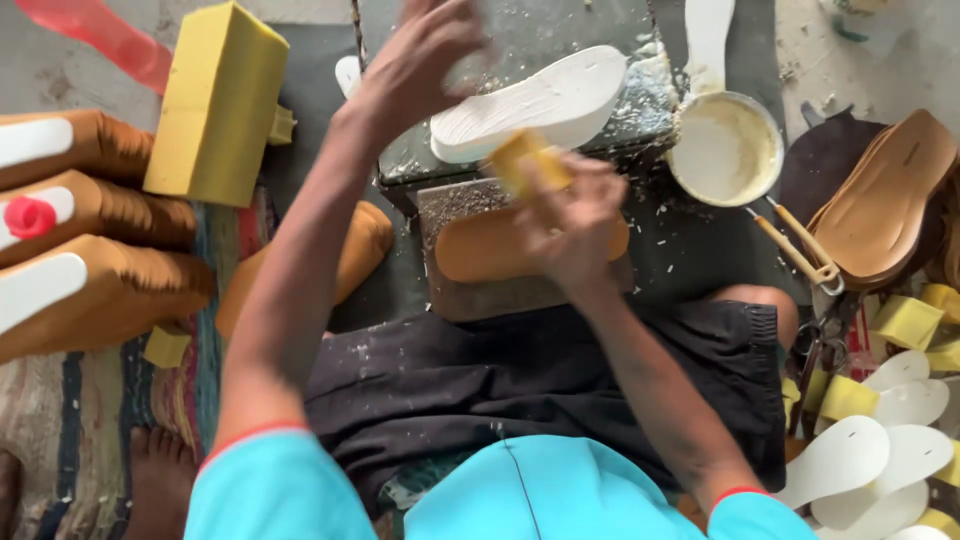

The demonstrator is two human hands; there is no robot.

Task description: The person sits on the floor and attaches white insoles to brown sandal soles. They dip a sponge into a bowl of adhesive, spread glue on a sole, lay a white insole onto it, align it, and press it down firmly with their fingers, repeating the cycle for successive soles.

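The right hand (565, 215) grips a small yellow sponge (525, 160) just above a tan insole (480, 245) lying on a grey block (470, 295). The left hand (420, 55) is raised, blurred; open or closed, I cannot tell. A white sole (535, 100) lies with its long axis left-right, toe toward the glue bowl (725, 150). Unheld, it could slide under a wipe

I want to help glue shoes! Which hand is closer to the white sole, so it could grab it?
Probably the left hand: it hovers right beside the white sole, fingers free. The right hand already grips a yellow sponge.
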